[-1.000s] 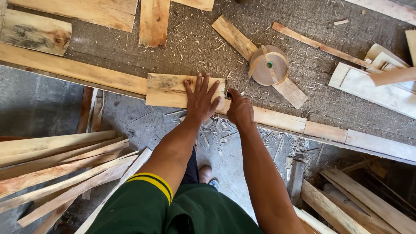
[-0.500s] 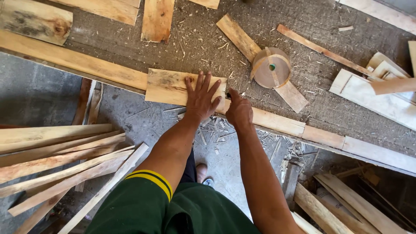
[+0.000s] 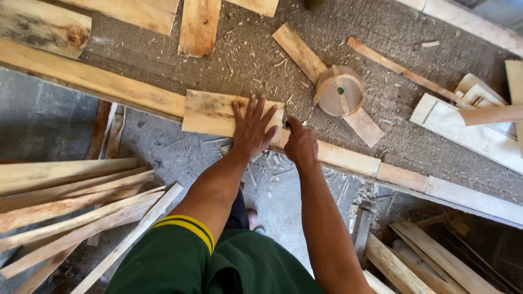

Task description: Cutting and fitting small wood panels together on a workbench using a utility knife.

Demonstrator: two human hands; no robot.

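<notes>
I see the left hand [image 3: 251, 129] spread flat on a short board [image 3: 210, 112]; the right hand [image 3: 300, 145] is closed around a thin dark tool [image 3: 285, 116] at the board's end.

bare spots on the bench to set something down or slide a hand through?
Freest patch: the gritty bench top between the long edge plank and the short upright board. A smaller one lies between the tape roll and the thin strip. Crowded: where the left hand presses the flat board beside the right hand, and the offcuts at right.
</notes>
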